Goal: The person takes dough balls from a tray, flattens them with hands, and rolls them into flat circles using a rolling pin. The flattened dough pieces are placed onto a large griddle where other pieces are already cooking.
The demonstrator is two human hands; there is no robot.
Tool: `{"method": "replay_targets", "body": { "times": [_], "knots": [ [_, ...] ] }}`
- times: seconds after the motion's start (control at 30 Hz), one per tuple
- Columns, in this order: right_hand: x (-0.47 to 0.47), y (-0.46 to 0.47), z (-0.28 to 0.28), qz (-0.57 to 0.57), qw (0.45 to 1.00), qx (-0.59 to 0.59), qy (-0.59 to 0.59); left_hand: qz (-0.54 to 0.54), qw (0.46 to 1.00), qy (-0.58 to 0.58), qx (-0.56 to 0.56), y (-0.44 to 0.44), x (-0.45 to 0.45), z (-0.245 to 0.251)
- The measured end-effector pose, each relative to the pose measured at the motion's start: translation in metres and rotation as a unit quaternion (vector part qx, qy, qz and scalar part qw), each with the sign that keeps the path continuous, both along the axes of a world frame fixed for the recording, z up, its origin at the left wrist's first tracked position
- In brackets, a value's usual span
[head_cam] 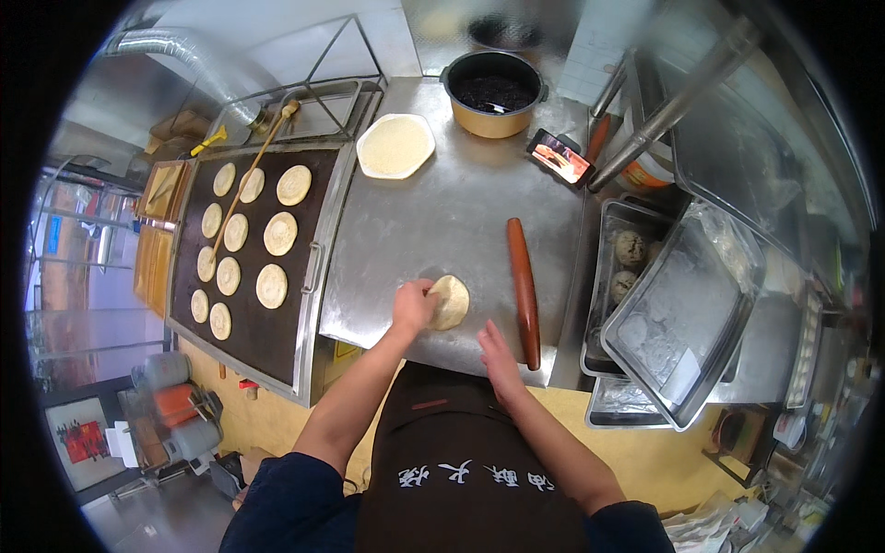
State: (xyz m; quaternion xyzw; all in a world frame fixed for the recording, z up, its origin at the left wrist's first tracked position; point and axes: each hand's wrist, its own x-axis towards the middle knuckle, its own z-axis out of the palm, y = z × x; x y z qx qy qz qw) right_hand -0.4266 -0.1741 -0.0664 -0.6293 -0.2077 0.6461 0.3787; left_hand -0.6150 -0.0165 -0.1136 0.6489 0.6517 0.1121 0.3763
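My left hand (415,305) grips the left edge of a round, flat dough cake (451,303) near the front of the steel worktop (442,228). My right hand (499,359) is held at the worktop's front edge with its fingers apart and nothing in it. Between that hand and the right side of the worktop lies a tapered wooden rolling pin (524,294). Farther back are a white dish of pale seeds or crumbs (395,144) and a pot with dark contents (492,117). On the left, several round dough cakes (280,233) rest on a dark griddle (263,349).
A long wooden stick (238,190) lies across the griddle. A phone (560,157) stands at the back right, close to a slanting metal pole (671,110). Stacked metal trays (681,311) are on the right, one holding dough balls (629,249). Gas cylinders (190,439) stand at lower left.
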Motion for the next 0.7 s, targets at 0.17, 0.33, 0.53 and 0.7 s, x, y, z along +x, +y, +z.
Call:
{"method": "replay_targets", "body": {
  "times": [0.17,0.33,0.53,0.7],
  "knots": [
    [-0.023,0.030,0.006,-0.246,0.927,-0.122,0.255,-0.164,0.982,-0.097,0.018,-0.074,0.007,0.107],
    [-0.085,0.081,0.012,-0.182,0.886,-0.049,0.424,-0.085,0.979,-0.123,0.139,-0.111,-0.069,0.165],
    [-0.290,0.153,0.055,0.129,0.928,0.038,0.348,0.292,0.925,-0.189,0.154,-0.115,-0.278,0.137],
    [-0.441,0.182,0.061,0.519,0.656,0.515,-0.189,0.485,0.820,-0.222,0.209,-0.143,-0.426,0.129]
  ]
}}
